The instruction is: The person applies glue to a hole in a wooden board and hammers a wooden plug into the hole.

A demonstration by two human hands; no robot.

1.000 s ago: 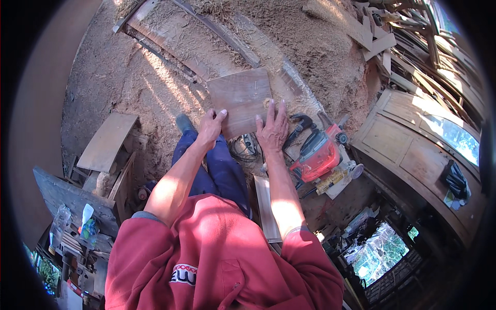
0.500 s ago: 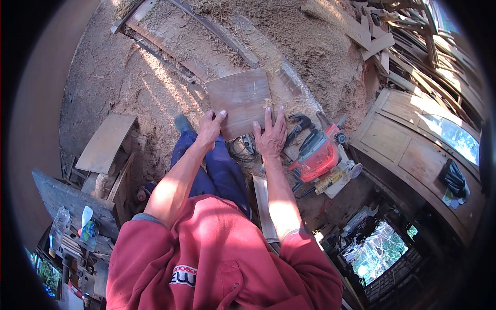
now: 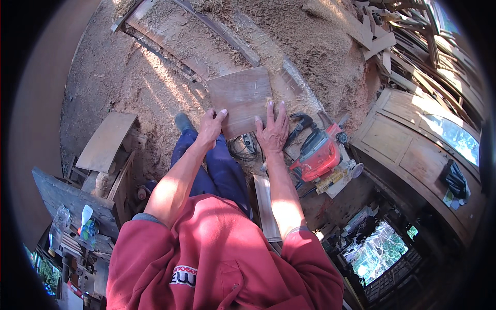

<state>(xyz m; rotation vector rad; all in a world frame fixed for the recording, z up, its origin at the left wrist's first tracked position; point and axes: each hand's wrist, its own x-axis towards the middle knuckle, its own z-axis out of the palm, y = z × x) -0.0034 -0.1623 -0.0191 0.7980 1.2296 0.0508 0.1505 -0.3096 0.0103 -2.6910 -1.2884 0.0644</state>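
A square, flat brown wooden board (image 3: pixel 240 98) lies ahead of my legs, on the end of a long, shavings-strewn wooden bench. My left hand (image 3: pixel 211 128) grips the board's near left edge, thumb on top and the other fingers curled at the edge. At the near right corner, my right hand (image 3: pixel 273 129) is stretched out with its fingers apart, fingertips touching the board's edge. Just right of that hand lies a claw hammer (image 3: pixel 300 124), and beside it a red electric planer (image 3: pixel 319 157). The undersides of my left fingers are hidden.
The bench (image 3: pixel 181 39) runs away to the far left, amid sawdust (image 3: pixel 305 46). A wooden panel (image 3: pixel 107 140) rests on a stand at left. At right stand a panelled wooden cabinet (image 3: pixel 408 150) and piled timber offcuts (image 3: pixel 413 67). A coiled cable (image 3: pixel 242 149) lies near my knees.
The board and both hands have barely shifted. My right hand has moved very slightly to the right and its fingers are still spread at the board's edge.
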